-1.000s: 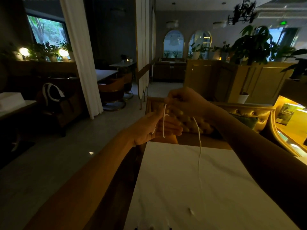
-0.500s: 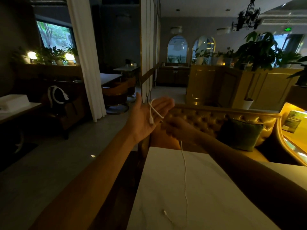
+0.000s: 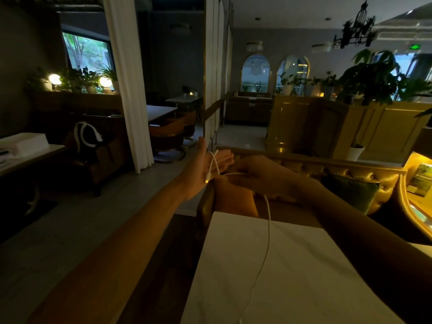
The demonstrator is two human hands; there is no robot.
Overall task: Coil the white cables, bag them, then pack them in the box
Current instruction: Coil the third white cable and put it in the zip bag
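My left hand (image 3: 208, 168) is held out flat, palm towards me, fingers straight, above the far edge of the table. A white cable (image 3: 268, 230) is looped around its palm, with a plug end hanging near the wrist. My right hand (image 3: 254, 174) is just to the right of it, fingers curled round the cable where it leaves the loop. From there the cable hangs down and trails across the white table (image 3: 304, 277) towards me. No bag or box for packing shows on this table.
A gold tufted sofa (image 3: 364, 174) with a green cushion (image 3: 350, 195) stands beyond the table. A white curtain (image 3: 128, 90) hangs at the left. Another table at far left carries a white box (image 3: 23, 143). Dark floor lies to the left.
My left hand turned from gripping the cable to a flat open palm with the cable wrapped round it. My right hand dropped lower, drawing cable off the table.
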